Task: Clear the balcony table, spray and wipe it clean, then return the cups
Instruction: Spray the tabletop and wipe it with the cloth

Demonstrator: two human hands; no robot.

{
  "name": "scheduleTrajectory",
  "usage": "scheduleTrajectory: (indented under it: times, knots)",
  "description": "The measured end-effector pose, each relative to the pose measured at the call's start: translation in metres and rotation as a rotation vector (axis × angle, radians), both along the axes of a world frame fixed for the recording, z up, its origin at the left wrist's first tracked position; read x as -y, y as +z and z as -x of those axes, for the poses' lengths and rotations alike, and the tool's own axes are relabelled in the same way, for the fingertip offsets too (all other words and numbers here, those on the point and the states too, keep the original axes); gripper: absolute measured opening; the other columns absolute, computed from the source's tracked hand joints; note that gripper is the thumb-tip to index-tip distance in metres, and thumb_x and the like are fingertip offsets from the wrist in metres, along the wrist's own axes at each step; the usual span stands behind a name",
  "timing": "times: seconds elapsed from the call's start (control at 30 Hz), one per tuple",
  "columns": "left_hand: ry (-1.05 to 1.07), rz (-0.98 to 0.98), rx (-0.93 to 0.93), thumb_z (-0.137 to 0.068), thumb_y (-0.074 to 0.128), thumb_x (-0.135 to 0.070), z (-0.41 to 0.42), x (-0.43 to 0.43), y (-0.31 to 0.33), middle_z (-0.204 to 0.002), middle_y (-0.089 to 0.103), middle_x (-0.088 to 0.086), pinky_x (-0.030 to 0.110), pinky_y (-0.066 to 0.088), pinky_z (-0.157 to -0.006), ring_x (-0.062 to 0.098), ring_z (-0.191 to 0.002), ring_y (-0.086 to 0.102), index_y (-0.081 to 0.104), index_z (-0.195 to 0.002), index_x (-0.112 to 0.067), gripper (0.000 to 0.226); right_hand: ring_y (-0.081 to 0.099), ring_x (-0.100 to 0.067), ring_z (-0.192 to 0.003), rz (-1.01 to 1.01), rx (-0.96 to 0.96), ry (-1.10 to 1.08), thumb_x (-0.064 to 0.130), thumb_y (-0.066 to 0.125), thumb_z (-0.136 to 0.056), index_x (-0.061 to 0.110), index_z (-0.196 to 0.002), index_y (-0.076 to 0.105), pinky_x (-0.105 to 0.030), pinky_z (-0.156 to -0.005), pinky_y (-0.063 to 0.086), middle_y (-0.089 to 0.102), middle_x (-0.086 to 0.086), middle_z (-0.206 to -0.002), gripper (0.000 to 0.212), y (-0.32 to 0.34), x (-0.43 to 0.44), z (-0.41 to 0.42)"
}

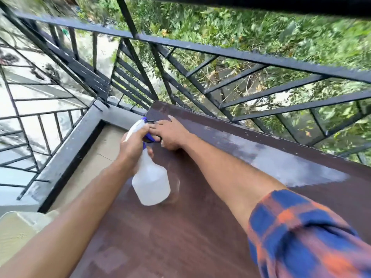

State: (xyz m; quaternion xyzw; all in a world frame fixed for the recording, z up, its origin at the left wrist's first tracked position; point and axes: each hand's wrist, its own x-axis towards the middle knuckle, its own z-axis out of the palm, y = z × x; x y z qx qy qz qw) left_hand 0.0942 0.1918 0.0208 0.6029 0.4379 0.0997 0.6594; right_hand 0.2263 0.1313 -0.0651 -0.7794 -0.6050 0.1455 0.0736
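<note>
Spray bottle held over the dark brown wooden balcony table (200, 227).

The left hand (133, 146) grips the neck of the translucent white plastic spray bottle with a blue trigger (150, 183), lifted above the tabletop. The right hand (172, 134) lies flat, fingers spread, near the far left corner, beside the black metal railing (230, 55).

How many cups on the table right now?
0. The brown table shows no cups; only the spray bottle, held in the left hand, is over it, and the right hand rests flat near the far corner. The sleeve hides part of the near side.
</note>
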Motion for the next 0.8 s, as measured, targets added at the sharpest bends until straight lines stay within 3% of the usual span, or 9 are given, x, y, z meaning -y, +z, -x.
scheduleTrajectory:
  times: [0.1,0.27,0.4,0.63,0.73,0.8]
  knots:
    - [-0.044,0.006,-0.035,-0.104,0.054,-0.031,0.003,0.019,0.001,-0.082,0.069,0.016,0.02,0.04,-0.039,0.025,-0.054,0.051,0.067,-0.087,-0.012,0.028,0.05,-0.025,-0.132,-0.16,-0.02,-0.145,0.036,0.051,-0.083,0.034,-0.141,0.054,-0.05,-0.103,0.04,0.047,0.004,-0.152,0.057,-0.024,0.048,0.017]
    - [-0.122,0.027,-0.062,-0.105,0.054,-0.03,-0.001,0.063,0.003,-0.079,0.07,0.011,0.022,0.041,-0.038,0.019,-0.049,0.052,0.067,-0.087,-0.013,0.029,0.046,-0.025,-0.133,-0.292,0.055,-0.581,0.038,0.056,-0.091,0.033,-0.136,0.057,-0.048,-0.102,0.039,0.047,0.001,-0.152,0.046,-0.037,0.14,0.047]
    - [-0.194,0.053,-0.049,-0.106,0.056,-0.026,-0.012,0.12,0.014,-0.075,0.07,0.01,0.021,0.04,-0.039,0.013,-0.045,0.056,0.066,-0.085,-0.01,0.028,0.047,-0.026,-0.134,-0.271,0.098,-0.922,0.035,0.059,-0.091,0.035,-0.138,0.056,-0.047,-0.105,0.038,0.046,0.002,-0.153,0.048,-0.035,0.223,0.043]
    - [-0.359,0.068,-0.054,-0.104,0.058,-0.024,-0.023,0.223,0.021,-0.073,0.071,0.009,0.021,0.041,-0.04,0.019,-0.063,0.06,0.068,-0.087,-0.007,0.026,0.046,-0.029,-0.132,-0.101,0.172,-1.325,0.035,0.057,-0.094,0.034,-0.145,0.048,-0.048,-0.098,0.044,0.04,-0.002,-0.156,0.052,-0.029,0.42,0.031]
    - [-0.447,0.075,-0.072,-0.104,0.057,-0.025,-0.024,0.271,0.022,-0.077,0.07,0.01,0.021,0.04,-0.04,0.011,-0.049,0.057,0.067,-0.089,-0.007,0.026,0.046,-0.034,-0.133,-0.051,0.18,-1.472,0.035,0.057,-0.094,0.031,-0.147,0.047,-0.053,-0.099,0.044,0.04,-0.007,-0.157,0.054,-0.03,0.519,0.036]
    - [-0.477,0.066,-0.064,-0.104,0.057,-0.023,-0.022,0.299,0.022,-0.07,0.07,0.008,0.021,0.04,-0.04,0.015,-0.053,0.057,0.067,-0.087,-0.006,0.026,0.041,-0.037,-0.137,-0.007,0.141,-1.603,0.037,0.054,-0.097,0.032,-0.149,0.042,-0.056,-0.106,0.04,0.034,-0.007,-0.16,0.054,-0.03,0.579,0.038]
